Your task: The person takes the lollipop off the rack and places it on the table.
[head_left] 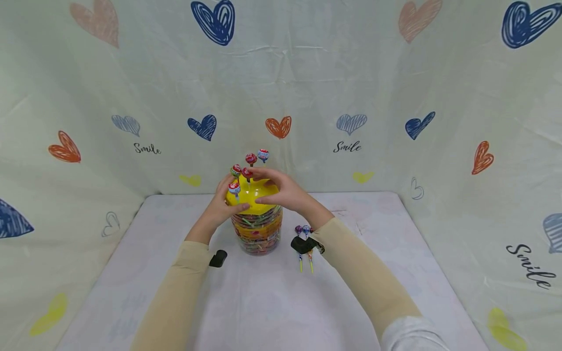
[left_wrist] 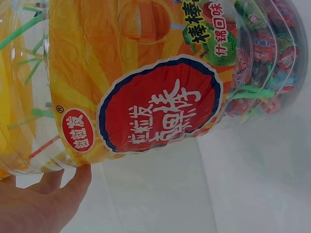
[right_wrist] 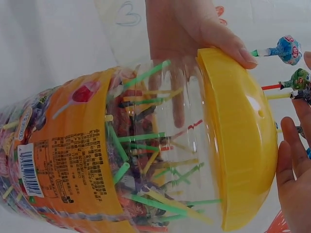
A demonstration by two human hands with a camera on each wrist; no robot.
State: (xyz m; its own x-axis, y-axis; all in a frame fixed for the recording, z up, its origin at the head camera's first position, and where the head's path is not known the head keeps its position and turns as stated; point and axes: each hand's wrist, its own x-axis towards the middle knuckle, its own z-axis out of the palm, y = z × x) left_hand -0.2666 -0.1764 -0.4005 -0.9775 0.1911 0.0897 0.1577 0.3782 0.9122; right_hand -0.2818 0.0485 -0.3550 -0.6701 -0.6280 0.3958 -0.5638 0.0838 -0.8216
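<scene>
A clear plastic jar (head_left: 256, 234) full of wrapped lollipops stands on the table, with an orange label (left_wrist: 146, 97) and a yellow lid (right_wrist: 243, 141). Several lollipops (head_left: 234, 187) stick up out of the lid by their sticks. My left hand (head_left: 219, 207) grips the jar at its top left, thumb on the lid's edge and fingers round the neck. Over the right side of the lid reaches my right hand (head_left: 287, 192), its thumb spread low and its upper fingertips right at a red-wrapped lollipop (head_left: 247, 173).
Several loose lollipops (head_left: 306, 229) lie on the table beneath my right wrist, partly hidden by a black wrist camera (head_left: 303, 244). The white tabletop (head_left: 272, 302) backs onto a curtain (head_left: 307, 87) printed with hearts.
</scene>
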